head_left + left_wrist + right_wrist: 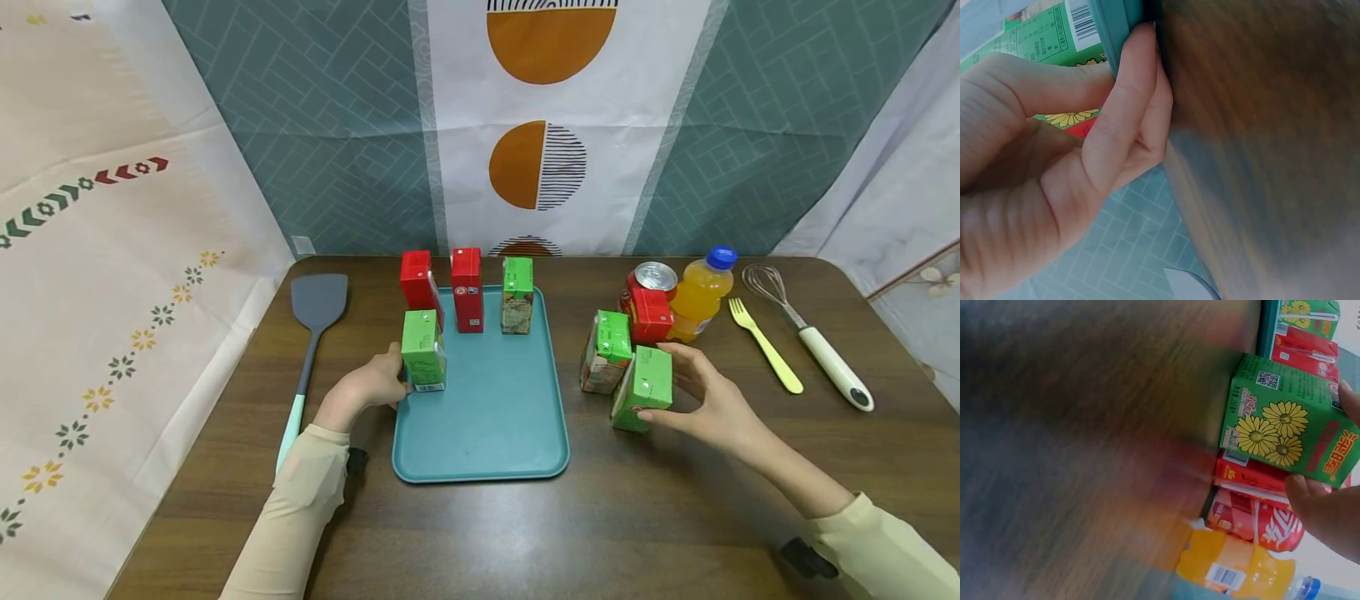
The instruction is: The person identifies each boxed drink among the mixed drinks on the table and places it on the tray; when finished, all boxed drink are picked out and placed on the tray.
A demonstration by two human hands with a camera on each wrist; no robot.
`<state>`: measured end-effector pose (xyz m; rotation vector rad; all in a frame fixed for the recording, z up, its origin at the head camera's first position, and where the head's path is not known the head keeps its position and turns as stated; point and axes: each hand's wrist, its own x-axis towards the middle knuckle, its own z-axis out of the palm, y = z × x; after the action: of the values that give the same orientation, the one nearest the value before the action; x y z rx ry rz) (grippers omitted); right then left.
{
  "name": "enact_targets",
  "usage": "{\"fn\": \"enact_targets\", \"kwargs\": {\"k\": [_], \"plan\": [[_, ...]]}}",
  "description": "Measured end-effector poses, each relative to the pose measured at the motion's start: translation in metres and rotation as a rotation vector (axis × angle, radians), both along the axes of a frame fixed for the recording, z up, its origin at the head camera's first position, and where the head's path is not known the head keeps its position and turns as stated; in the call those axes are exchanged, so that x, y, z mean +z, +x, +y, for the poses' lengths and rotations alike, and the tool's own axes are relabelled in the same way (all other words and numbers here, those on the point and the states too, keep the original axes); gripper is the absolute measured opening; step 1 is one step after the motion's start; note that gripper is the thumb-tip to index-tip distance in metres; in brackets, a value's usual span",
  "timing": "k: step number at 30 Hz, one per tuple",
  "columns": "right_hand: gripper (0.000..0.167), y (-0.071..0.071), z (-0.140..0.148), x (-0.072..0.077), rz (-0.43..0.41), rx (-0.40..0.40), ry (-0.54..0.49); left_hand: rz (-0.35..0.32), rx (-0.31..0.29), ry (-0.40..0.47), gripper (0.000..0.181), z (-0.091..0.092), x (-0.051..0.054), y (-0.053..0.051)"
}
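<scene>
My left hand (377, 379) is at the left rim of a teal tray (487, 425). In the left wrist view, its thumb and fingers pinch the tray rim (1110, 31). Beside it on the tray stands a green drink carton (423, 346). Behind that are two red drink cartons (467, 292) and another green carton (517, 296). My right hand (708, 404) grips a green drink carton (643, 387) with yellow flowers on its side, to the right of the tray. Another green carton (606, 354) and a red carton (651, 317) stand close behind it.
A red can (655, 277) and an orange juice bottle (701, 296) stand behind the right-hand cartons. Farther right lie a yellow fork (765, 346) and a whisk (813, 342). A grey spatula (315, 312) with a mint handle lies at the left. A patterned cloth hangs behind the table.
</scene>
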<state>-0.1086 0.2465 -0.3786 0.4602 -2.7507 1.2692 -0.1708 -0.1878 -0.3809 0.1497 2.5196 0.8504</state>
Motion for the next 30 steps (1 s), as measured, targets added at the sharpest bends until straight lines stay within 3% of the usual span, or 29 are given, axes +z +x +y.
{"fn": "enact_targets", "kwargs": {"k": [4, 7, 11, 14, 18, 30], "plan": [[0.078, 0.001, -0.003, 0.001, 0.003, -0.068, 0.017, -0.011, 0.006, -0.002, 0.059, 0.000, -0.001, 0.000], [0.076, 0.003, -0.003, 0.003, 0.004, -0.079, -0.016, -0.012, 0.002, -0.004, 0.061, 0.000, -0.001, 0.001], [0.075, 0.008, -0.004, 0.009, 0.014, -0.105, -0.043, -0.002, -0.003, -0.003, 0.049, 0.001, 0.000, 0.000], [0.076, 0.012, -0.005, 0.017, 0.035, -0.119, -0.033, -0.002, -0.006, -0.006, 0.059, 0.001, 0.000, 0.000], [0.079, 0.015, -0.007, 0.029, 0.093, -0.077, -0.046, -0.009, -0.005, -0.009, 0.076, 0.001, 0.000, 0.000], [0.083, 0.022, -0.034, 0.063, 0.140, 0.155, -0.176, -0.014, 0.003, 0.004, 0.071, 0.001, 0.001, 0.000]]}}
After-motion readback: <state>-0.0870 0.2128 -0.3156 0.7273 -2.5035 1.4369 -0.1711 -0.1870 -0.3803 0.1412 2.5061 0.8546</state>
